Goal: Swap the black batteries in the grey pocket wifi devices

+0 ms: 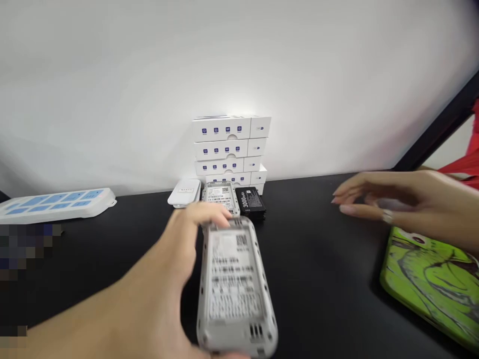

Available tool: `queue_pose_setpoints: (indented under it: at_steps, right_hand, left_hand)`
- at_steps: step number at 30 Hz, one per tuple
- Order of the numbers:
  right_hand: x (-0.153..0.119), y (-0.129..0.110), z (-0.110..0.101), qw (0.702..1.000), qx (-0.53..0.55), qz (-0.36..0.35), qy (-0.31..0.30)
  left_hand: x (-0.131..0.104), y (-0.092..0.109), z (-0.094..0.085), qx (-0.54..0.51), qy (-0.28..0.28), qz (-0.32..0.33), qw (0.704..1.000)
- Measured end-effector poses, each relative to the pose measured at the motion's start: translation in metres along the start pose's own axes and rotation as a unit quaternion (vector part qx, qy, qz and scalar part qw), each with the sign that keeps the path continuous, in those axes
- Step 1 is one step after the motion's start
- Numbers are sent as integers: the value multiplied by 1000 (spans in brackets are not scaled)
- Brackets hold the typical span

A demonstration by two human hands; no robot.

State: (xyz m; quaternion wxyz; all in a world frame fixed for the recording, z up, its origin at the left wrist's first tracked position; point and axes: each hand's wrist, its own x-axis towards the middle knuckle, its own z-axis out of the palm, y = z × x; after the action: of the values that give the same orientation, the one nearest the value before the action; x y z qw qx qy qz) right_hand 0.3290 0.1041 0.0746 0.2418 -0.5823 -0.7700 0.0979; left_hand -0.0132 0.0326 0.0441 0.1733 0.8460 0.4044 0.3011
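Observation:
My left hand [168,264] grips a grey-white handheld device body [235,279], one finger over its far end and the grip continuing around the near end. Its back lies bare, with a printed label and QR code inside the battery recess. Just beyond it is a second such body [220,194]. To the right of that sits a stack of black batteries [252,202] marked 3000mAh. White back covers [185,192] lie to its left. Over at the right, my right hand [392,199] hovers with curved fingers and thumb apart, holding nothing, near a green patterned case [430,284].
Several white boxes [232,149] are stacked against the wall behind the devices. A white and blue power strip [56,204] lies at the left on the black table [318,299]. Something red [460,159] shows at the right edge, beyond a dark frame.

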Motion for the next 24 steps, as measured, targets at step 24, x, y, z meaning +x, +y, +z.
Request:
queue_pose_setpoints:
  at_steps: [24]
  right_hand:
    - [19, -38, 54, 830, 460, 132, -285]
  left_hand:
    - [-11, -9, 35, -80, -144, -58, 985]
